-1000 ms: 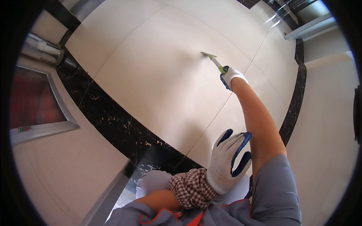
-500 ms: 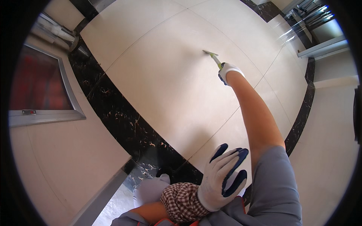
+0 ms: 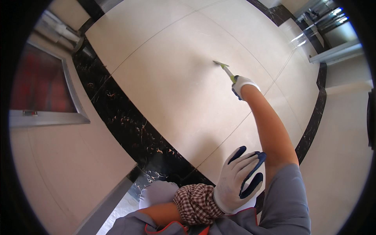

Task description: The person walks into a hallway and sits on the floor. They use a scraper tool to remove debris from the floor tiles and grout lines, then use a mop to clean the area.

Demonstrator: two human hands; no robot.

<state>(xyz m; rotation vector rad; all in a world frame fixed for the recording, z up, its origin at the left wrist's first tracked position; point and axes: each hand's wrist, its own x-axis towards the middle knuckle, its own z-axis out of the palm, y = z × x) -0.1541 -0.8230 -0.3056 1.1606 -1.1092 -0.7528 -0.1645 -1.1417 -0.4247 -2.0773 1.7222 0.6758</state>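
Note:
My right hand (image 3: pixel 243 87), in a white glove with dark blue palm coating, is closed round the handle of a scraper-like tool (image 3: pixel 227 73). The tool has a light shaft with green parts and a thin, wide head at its far end. That head is over the cream tiled surface (image 3: pixel 164 90); whether it touches is hard to tell. Nearer my body, my left hand (image 3: pixel 239 180) wears the same kind of glove. Its fingers are apart and nothing shows in them. A brown checked sleeve cover (image 3: pixel 197 204) wraps the left wrist.
A black marble band (image 3: pixel 121 113) edges the tiles at the left, and another (image 3: pixel 311 135) at the right. A grey metal frame round a dark red panel (image 3: pixel 41 84) stands at the left. Shiny metal items (image 3: pixel 327 19) are at the upper right.
My right hand and the tool have come slightly nearer and to the right. My left hand has shifted a little right and upward in view, its fingers still apart.

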